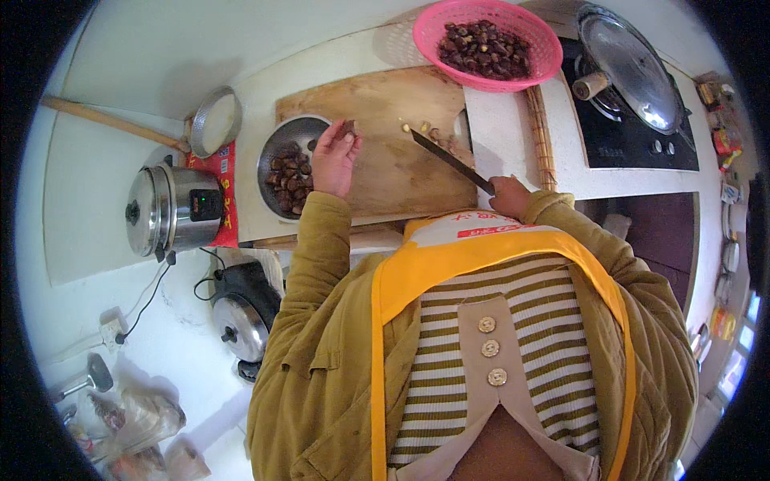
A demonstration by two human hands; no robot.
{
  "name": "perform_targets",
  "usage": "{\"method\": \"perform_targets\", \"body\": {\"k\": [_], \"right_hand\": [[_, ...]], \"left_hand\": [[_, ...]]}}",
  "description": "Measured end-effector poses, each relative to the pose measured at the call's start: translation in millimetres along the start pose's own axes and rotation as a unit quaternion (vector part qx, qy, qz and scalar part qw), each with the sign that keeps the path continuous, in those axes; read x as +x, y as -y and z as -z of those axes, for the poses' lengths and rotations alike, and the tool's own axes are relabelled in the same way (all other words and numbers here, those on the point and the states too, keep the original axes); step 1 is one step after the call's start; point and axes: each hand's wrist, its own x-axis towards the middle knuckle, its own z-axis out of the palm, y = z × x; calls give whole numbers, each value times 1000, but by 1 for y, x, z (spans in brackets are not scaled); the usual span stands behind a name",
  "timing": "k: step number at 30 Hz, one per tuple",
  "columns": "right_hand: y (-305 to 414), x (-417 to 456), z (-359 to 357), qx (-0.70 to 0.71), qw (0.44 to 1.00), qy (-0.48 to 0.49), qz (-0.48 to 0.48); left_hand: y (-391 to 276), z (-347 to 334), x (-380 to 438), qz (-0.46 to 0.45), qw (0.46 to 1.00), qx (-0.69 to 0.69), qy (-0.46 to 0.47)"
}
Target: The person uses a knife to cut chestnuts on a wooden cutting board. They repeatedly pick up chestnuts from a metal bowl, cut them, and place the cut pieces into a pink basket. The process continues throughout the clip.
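Note:
My left hand (338, 157) holds a dark brown food piece (349, 128) between thumb and fingers, above the left part of the wooden cutting board (391, 174). It looks like a chestnut or a mushroom; I cannot tell which. My right hand (510, 195) grips a kitchen knife (448, 159), its dark blade pointing up and left over the board. Small pale and tan scraps (442, 138) lie near the blade. Left of the board, partly behind my left hand, a metal bowl (264, 180) contains many brown pieces (290, 174).
A pink plastic basket (424, 45) of similar pieces stands at the board's far right corner. Farther right, a lidded wok (628, 66) sits on a black cooktop (625, 147). A steel rice cooker (180, 207) and a metal pan (216, 123) stand left.

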Motion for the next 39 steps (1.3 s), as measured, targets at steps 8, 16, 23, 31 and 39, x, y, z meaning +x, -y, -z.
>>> {"method": "perform_targets", "body": {"k": [8,16,23,31,39], "right_hand": [[-4,-1,-3,-6,999,-37,37],[-2,-3,-5,8,999,-36,31],[6,-9,1,21,999,-34,22],[28,-19,15,27,999,-43,21],[50,-19,15,0,1000,-13,13]], "left_hand": [[69,-19,-16,89,994,34,51],[129,-34,-30,12,859,510,36],[123,-27,-41,-48,797,598,71],[121,-16,-48,-311,700,627,141],[131,-15,-42,-307,708,611,175]]}}
